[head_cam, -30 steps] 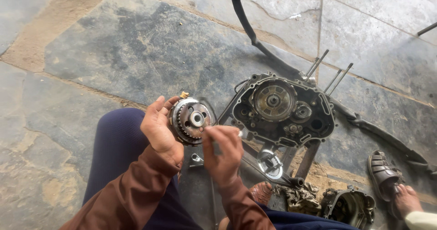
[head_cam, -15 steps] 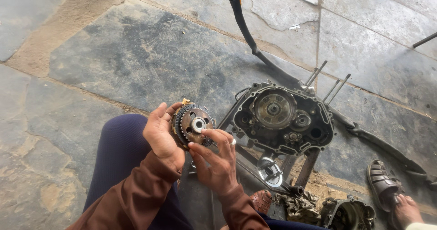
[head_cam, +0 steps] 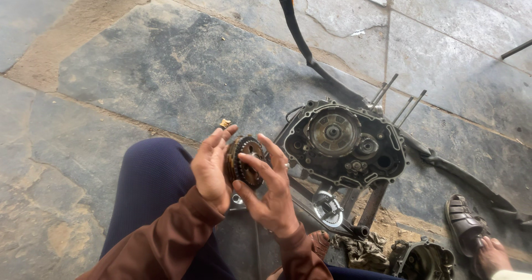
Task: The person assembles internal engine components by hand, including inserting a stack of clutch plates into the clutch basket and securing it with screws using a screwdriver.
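**Toothed wheel held between two hands**

A round toothed metal wheel (head_cam: pixel 244 162) is clamped between the left hand (head_cam: pixel 210 169) and right hand (head_cam: pixel 270 191), fingers spread, above the knee. Right of it, an open engine case (head_cam: pixel 346 142) is set on the stone floor (head_cam: pixel 138 75).

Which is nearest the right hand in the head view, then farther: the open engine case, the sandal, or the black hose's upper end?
From the right hand:
1. Open engine case, just to its right.
2. Sandal, far right on the floor.
3. Black hose's upper end, top of the picture.
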